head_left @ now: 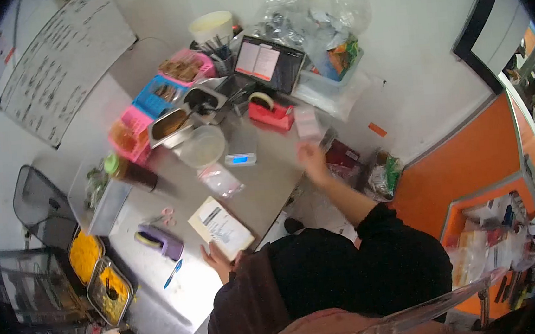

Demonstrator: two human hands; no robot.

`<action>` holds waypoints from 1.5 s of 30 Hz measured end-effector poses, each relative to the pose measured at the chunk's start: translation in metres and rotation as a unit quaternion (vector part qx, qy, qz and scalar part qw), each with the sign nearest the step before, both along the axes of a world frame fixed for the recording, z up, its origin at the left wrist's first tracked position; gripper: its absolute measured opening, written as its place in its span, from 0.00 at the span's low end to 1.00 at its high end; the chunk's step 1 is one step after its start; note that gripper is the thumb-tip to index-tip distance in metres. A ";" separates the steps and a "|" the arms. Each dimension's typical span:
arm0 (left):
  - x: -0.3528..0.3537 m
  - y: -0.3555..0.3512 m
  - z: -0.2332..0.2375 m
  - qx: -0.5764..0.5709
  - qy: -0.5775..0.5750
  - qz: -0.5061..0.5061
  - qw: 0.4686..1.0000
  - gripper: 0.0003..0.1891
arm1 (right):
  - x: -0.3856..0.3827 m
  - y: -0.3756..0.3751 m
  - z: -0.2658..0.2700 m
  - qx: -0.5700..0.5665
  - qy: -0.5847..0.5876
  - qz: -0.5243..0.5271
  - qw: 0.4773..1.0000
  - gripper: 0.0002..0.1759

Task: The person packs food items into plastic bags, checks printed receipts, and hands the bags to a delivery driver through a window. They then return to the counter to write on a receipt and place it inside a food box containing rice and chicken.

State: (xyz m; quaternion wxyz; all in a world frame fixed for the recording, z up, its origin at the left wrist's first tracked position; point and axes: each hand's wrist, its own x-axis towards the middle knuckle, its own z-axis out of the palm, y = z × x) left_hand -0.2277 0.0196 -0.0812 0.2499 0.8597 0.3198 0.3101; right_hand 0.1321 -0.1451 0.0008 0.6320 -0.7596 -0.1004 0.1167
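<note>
Left hand (217,260) had its fingers apart at the lower corner of a flat paper booklet (222,229), cream at the edge, with dark print on its white page; couldn't tell whether it gripped or only touched. Right hand (313,162) was blurred, fingers bent, past the table edge; couldn't tell if it held anything. Just beyond the right hand lay a pale, squarish stack of packets (307,124), with a glossy red tape dispenser (276,116) up and left of it. Left of the right hand, a flat grey scale (241,153) with a lit blue display sat on the smooth metallic table (269,186). Ahead of the left hand, past the booklet, was a crinkly clear plastic bag (221,179), then a round translucent plastic tub (202,146). Left of the left hand: a slim blue pen (173,274), a chunky purple dispenser (167,242), and pink-handled scissors (168,216); farther up that side, a dark-filled cylindrical bottle (141,177) with a green cap tilted in view.
</note>
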 end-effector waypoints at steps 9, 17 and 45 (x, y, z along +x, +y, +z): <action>0.102 0.012 0.059 0.003 0.113 0.153 0.982 0.35 | 0.362 -0.112 -0.082 -0.326 -0.223 -0.072 0.916 0.11; 0.121 0.002 0.082 0.056 0.099 0.176 0.978 0.30 | 0.368 -0.091 -0.085 -0.444 -0.195 -0.136 0.864 0.20; 0.273 -0.061 0.204 -0.133 -0.050 -0.386 0.912 0.14 | 0.199 -0.074 0.205 0.064 -0.384 -0.059 0.919 0.09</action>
